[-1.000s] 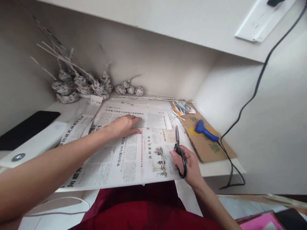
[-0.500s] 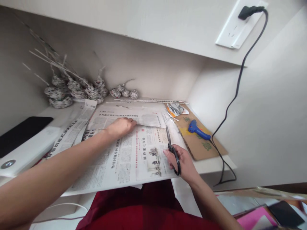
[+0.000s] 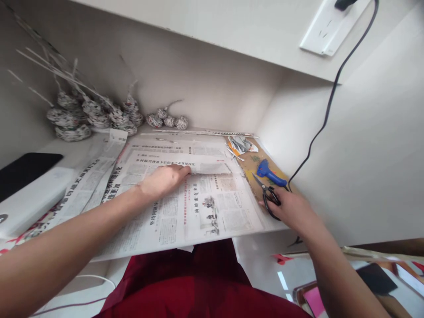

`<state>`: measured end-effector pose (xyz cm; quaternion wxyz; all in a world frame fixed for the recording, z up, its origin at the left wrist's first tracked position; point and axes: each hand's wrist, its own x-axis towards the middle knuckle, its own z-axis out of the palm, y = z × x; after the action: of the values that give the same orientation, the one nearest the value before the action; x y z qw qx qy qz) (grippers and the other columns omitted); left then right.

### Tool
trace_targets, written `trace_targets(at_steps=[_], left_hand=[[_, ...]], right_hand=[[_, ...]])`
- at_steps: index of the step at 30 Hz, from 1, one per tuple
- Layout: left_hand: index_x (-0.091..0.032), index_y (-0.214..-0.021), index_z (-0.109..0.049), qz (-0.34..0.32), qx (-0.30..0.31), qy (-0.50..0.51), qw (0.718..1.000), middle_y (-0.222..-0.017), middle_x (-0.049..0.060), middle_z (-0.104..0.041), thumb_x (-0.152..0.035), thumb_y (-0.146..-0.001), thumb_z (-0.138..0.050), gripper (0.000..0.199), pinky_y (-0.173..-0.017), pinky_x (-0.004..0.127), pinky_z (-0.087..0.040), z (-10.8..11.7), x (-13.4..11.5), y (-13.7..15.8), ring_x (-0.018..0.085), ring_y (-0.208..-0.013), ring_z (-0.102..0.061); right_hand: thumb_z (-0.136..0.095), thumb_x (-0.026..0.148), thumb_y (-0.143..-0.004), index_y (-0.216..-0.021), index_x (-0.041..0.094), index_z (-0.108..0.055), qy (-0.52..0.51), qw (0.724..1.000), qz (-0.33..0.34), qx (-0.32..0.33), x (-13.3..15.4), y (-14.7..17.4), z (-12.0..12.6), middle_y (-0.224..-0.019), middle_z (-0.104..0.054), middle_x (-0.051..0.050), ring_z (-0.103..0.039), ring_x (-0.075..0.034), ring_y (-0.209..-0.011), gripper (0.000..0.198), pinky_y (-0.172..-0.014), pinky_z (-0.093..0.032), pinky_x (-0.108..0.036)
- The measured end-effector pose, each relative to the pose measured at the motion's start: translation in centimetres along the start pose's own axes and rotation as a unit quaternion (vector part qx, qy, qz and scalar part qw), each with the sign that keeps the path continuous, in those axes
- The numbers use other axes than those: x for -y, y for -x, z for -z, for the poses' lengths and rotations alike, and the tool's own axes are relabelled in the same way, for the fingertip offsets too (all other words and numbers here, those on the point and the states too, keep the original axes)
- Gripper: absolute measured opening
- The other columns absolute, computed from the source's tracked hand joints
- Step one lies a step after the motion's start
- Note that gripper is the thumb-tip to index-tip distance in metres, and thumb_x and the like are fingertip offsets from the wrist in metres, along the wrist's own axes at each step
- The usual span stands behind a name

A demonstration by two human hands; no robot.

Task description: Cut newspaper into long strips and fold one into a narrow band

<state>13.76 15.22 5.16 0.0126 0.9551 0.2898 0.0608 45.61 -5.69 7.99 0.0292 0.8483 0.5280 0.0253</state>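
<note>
My left hand (image 3: 167,180) is closed at the cut edge of a newspaper piece (image 3: 212,167), its fingertips pinching the paper. Beneath it a larger newspaper sheet (image 3: 179,212) covers the desk. In my right hand (image 3: 293,207) are black-handled scissors (image 3: 270,194), over the right side of the desk by a piece of cardboard (image 3: 247,164). The blades point up and left, a little apart from the paper. Just beyond them a blue glue gun (image 3: 270,173) lies on the cardboard.
Woven paper gourds (image 3: 71,121) and small woven balls (image 3: 169,120) stand at the back. Thin paper rods (image 3: 205,132) lie along the wall. Newspaper strips (image 3: 89,176) and a white box (image 3: 36,198) are at left. A black cord (image 3: 326,115) hangs at right.
My right hand has moved the scissors right, from the newspaper's cut edge to the cardboard beside the glue gun. My left hand stays on the paper. The view has shifted slightly.
</note>
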Motion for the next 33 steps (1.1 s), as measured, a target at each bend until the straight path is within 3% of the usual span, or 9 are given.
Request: trace_targets(at_steps=[7, 9, 11, 14, 18, 21, 28, 30, 33], left_hand=[[-0.016, -0.118, -0.061, -0.014, 0.045, -0.055, 0.997, -0.098, 0.01, -0.072, -0.006, -0.09, -0.038, 0.038, -0.069, 0.029, -0.046, 0.9, -1.4, 1.5, 0.021, -0.082, -0.067], [-0.016, -0.118, -0.061, -0.017, 0.05, -0.06, 0.997, -0.098, 0.01, -0.072, -0.006, -0.09, -0.037, 0.037, -0.069, 0.029, -0.046, 1.0, -1.8, 1.9, 0.021, -0.083, -0.067], [-0.015, -0.117, -0.06, -0.023, 0.055, -0.061, 0.996, -0.099, 0.01, -0.071, -0.006, -0.09, -0.037, 0.037, -0.069, 0.03, -0.047, 1.0, -2.2, 2.3, 0.022, -0.084, -0.067], [-0.015, -0.113, -0.061, -0.041, 0.049, -0.06, 0.996, -0.097, 0.011, -0.071, -0.006, -0.09, -0.039, 0.033, -0.069, 0.031, -0.048, 1.1, -2.7, 2.9, 0.022, -0.085, -0.068], [-0.016, -0.114, -0.06, -0.051, 0.043, -0.063, 0.996, -0.093, 0.009, -0.071, -0.003, -0.089, -0.042, 0.034, -0.066, 0.031, -0.046, 1.5, -3.3, 3.9, 0.021, -0.082, -0.068], [-0.016, -0.11, -0.061, -0.044, 0.051, -0.062, 0.996, -0.093, 0.009, -0.071, -0.002, -0.09, -0.044, 0.03, -0.065, 0.032, -0.046, 1.8, -3.9, 4.5, 0.022, -0.078, -0.068], [-0.016, -0.108, -0.061, -0.049, 0.044, -0.034, 0.997, -0.095, 0.008, -0.071, -0.004, -0.092, -0.047, 0.024, -0.069, 0.032, -0.047, 1.4, -4.6, 5.7, 0.022, -0.081, -0.067], [-0.016, -0.108, -0.061, -0.055, 0.035, -0.04, 0.997, -0.097, 0.009, -0.071, -0.003, -0.091, -0.047, 0.026, -0.069, 0.033, -0.048, 1.3, -4.8, 5.9, 0.022, -0.081, -0.066], [-0.015, -0.108, -0.061, -0.062, 0.027, -0.056, 0.996, -0.097, 0.009, -0.071, 0.001, -0.088, -0.046, 0.031, -0.069, 0.033, -0.05, 1.2, -5.0, 6.2, 0.022, -0.082, -0.067]], right_hand=[[-0.064, 0.038, -0.092, -0.1, 0.017, -0.074, 0.012, 1.0, -0.014, -0.021, -1.2, -1.2, 0.1, -0.09, -0.078, -0.013, -0.072, -0.032, -0.083, 0.024, -0.066, -0.046, -0.036], [-0.059, 0.038, -0.096, -0.108, 0.016, -0.073, 0.009, 0.997, -0.012, -0.073, -0.4, -0.6, -0.1, -0.1, -0.077, -0.016, -0.07, -0.033, -0.091, 0.029, -0.075, -0.05, -0.04], [-0.055, 0.034, -0.098, -0.11, 0.016, -0.073, -0.018, 0.983, 0.041, -0.178, 1.2, 0.1, -0.4, -0.108, -0.075, -0.016, -0.067, -0.033, -0.101, 0.028, -0.087, -0.05, -0.044], [-0.064, 0.032, -0.096, -0.114, 0.016, -0.072, -0.097, 0.928, 0.206, -0.295, 4.5, 0.8, -1.2, -0.116, -0.073, -0.015, -0.061, -0.033, -0.112, 0.026, -0.102, -0.047, -0.047], [-0.072, 0.031, -0.092, -0.12, 0.024, -0.074, -0.128, 0.907, 0.279, -0.288, 8.3, 0.6, -2.6, -0.119, -0.073, -0.011, -0.058, -0.032, -0.116, 0.028, -0.101, -0.045, -0.049], [-0.072, 0.032, -0.093, -0.104, 0.029, -0.079, -0.168, 0.894, 0.294, -0.292, 9.9, 0.3, -3.2, -0.108, -0.078, -0.004, -0.061, -0.028, -0.11, 0.013, -0.097, -0.043, -0.046], [-0.069, 0.022, -0.094, -0.085, 0.025, -0.075, -0.31, 0.838, 0.324, -0.31, 9.3, 2.4, -1.8, -0.084, -0.077, -0.001, -0.068, -0.022, -0.09, 0.011, -0.089, -0.052, -0.041], [-0.072, 0.024, -0.091, -0.077, 0.025, -0.07, -0.332, 0.843, 0.302, -0.298, 7.8, 3.6, -0.9, -0.078, -0.073, -0.002, -0.067, -0.022, -0.084, 0.014, -0.084, -0.054, -0.04], [-0.068, 0.024, -0.094, -0.065, 0.024, -0.06, -0.303, 0.885, 0.286, -0.206, 4.6, 5.1, 0.0, -0.067, -0.064, -0.002, -0.064, -0.02, -0.072, 0.03, -0.072, -0.054, -0.037]])
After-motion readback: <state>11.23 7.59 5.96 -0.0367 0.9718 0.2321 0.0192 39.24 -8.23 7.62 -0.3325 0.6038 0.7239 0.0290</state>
